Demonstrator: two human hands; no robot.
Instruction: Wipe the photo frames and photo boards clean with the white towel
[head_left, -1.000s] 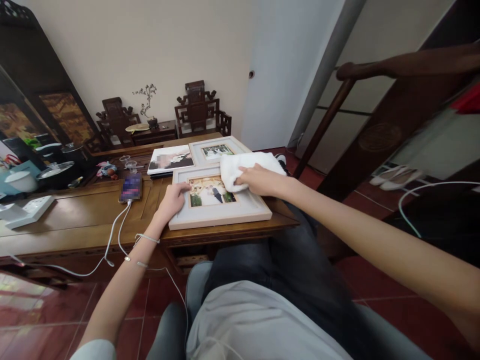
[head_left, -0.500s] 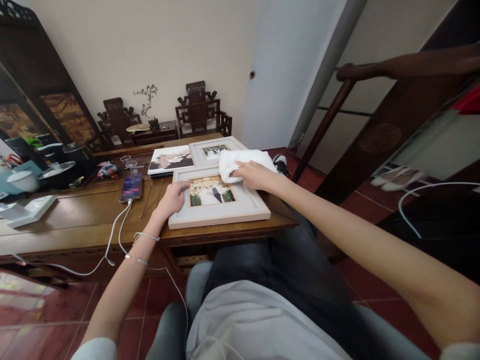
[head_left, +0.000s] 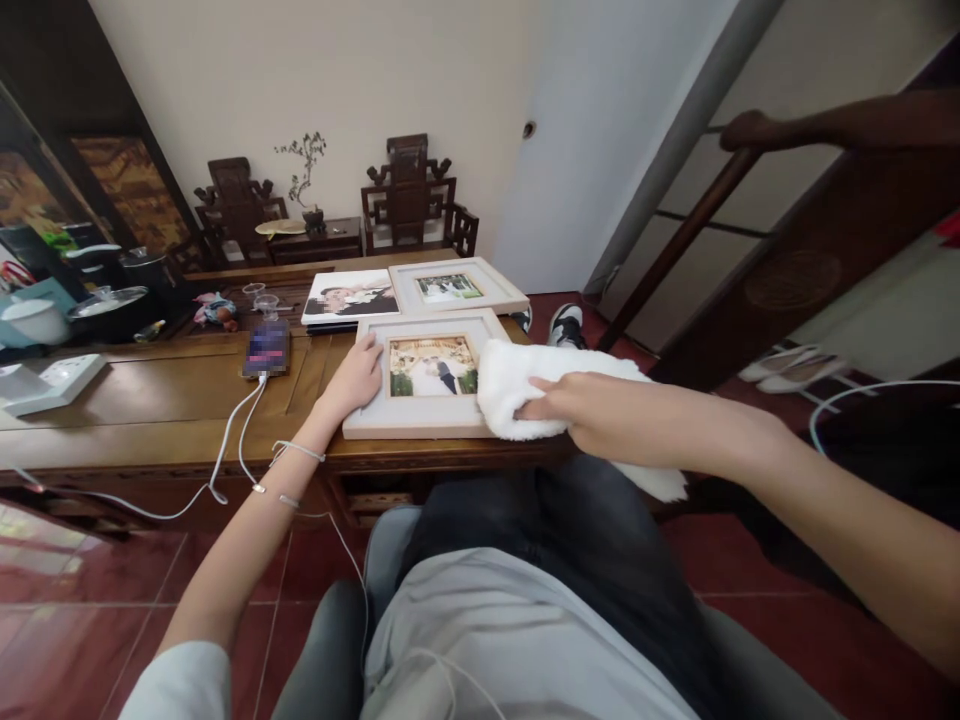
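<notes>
The table [head_left: 172, 415] bears the near frame [head_left: 424, 365], which lies flat at its close edge in the same place as a second ago. The far frame [head_left: 461, 286] behind it now shows its right corner, which the cloth [head_left: 510, 375] covered earlier. The cloth has come down toward the near frame's close right corner, its loose end trailing past it under the forearm. The right hand [head_left: 600, 408] pinches the cloth in curled fingers. The left hand [head_left: 357, 378] stays on the near frame's left border, unclenched. A shoe [head_left: 566, 325], part-hidden before, shows more.
</notes>
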